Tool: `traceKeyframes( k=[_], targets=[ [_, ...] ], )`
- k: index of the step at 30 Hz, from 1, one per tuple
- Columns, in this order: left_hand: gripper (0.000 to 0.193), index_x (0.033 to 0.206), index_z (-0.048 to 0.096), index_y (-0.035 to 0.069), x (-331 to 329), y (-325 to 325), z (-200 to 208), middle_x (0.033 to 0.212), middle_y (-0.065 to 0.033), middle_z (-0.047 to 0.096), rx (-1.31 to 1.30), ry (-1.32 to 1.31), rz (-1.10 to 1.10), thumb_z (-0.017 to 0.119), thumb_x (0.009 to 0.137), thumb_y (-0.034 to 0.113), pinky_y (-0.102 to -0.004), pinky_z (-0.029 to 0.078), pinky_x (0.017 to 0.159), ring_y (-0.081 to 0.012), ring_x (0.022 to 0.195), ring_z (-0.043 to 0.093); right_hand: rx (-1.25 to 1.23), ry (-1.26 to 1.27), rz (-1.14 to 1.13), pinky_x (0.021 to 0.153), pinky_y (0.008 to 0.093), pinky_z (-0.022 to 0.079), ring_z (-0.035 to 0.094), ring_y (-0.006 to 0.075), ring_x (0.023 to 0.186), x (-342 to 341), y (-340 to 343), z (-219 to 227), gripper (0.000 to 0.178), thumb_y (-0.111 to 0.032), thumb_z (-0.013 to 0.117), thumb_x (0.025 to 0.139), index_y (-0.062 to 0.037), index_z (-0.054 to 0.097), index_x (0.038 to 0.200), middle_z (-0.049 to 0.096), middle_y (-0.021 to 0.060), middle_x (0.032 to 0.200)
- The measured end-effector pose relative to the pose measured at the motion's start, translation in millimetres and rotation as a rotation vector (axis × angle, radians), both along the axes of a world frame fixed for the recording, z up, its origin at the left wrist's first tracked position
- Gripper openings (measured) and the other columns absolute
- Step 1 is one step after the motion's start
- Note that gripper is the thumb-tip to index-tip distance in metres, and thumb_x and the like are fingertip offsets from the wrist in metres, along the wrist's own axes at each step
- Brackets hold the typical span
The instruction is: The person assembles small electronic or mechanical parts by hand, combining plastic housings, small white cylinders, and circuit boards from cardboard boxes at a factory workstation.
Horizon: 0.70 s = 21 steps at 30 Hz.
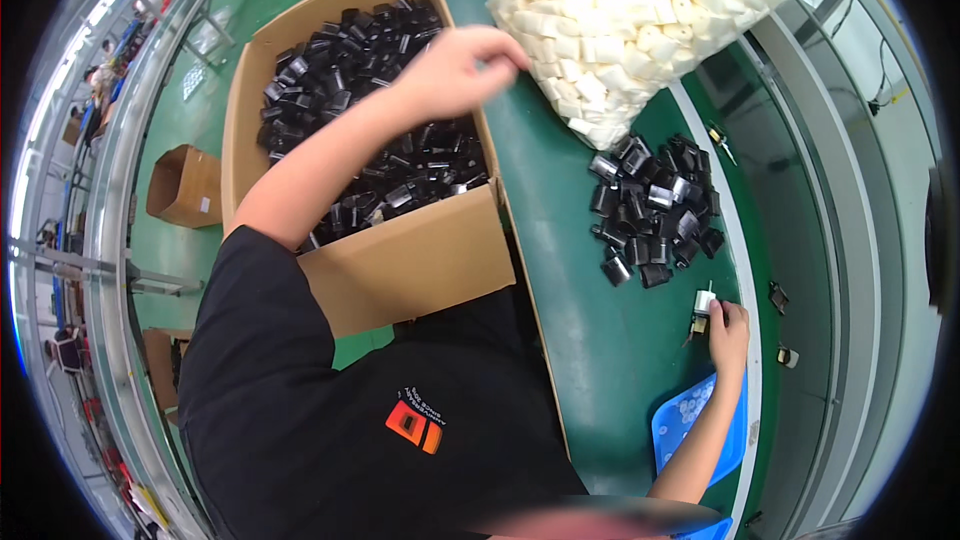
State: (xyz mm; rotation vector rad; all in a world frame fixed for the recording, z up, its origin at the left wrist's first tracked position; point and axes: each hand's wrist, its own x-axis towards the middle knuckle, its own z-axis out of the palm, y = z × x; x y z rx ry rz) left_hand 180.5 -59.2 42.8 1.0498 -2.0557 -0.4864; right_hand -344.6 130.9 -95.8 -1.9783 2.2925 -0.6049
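Observation:
My right hand [730,332] is closed on a small white and brass-coloured part [704,302] at the right of the green table, its fingertips pinching the side. A thin pin sticks up from the part. Up and to the left, my left hand [462,70] hangs over the right edge of an open cardboard box [410,265]. Its fingers curve toward a clear plastic bag of white blocks [640,20]. Motion blurs this hand, so I cannot make out whether it holds anything. Many black plastic housings [350,70] fill the box.
A pile of black housings [655,205] lies on the green table [590,350] below the bag. Near my right forearm sits a blue tray [665,440] with small translucent pieces. Loose small parts [787,356] lie beyond the table's pale strip. Another cardboard box [185,185] stands at the left.

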Motion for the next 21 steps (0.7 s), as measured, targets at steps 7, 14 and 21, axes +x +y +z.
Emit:
traceKeyframes(
  k=[7,14,21],
  targets=[
    [0.032,0.109,0.070,0.016,134.8,-66.9,-97.6,0.114,-0.0130,0.062,0.135,-0.740,0.472,0.063,0.078,0.015,-0.0444,0.051,0.092,-0.0335,0.107,0.061,0.066,-0.302,-0.107,0.067,0.0299,0.049,0.059,0.0149,0.071,41.8,0.9,10.6,0.027,-0.021,0.069,0.089,0.0036,0.067,0.098,0.063,0.0098,0.089],
    [0.051,0.115,0.065,0.018,143.6,-71.8,-132.7,0.116,-0.0100,0.055,0.070,-0.824,0.201,0.075,0.066,0.006,-0.0409,0.049,0.092,-0.0323,0.110,0.054,0.072,-0.552,-0.177,0.063,0.0277,0.048,0.055,0.0118,0.070,63.8,3.2,8.9,0.027,-0.011,0.074,0.082,0.0001,0.060,0.103,0.060,0.0043,0.080],
    [0.045,0.118,0.064,0.016,142.8,-69.0,-143.5,0.118,-0.0058,0.058,-0.048,-0.807,0.139,0.074,0.075,0.011,-0.0421,0.048,0.091,-0.0291,0.112,0.055,-0.167,-1.154,-0.098,0.075,0.0227,0.048,0.059,0.0095,0.088,85.3,22.7,52.1,0.033,-0.002,0.071,0.085,0.0002,0.060,0.116,0.062,0.0027,0.095]
  ],
)
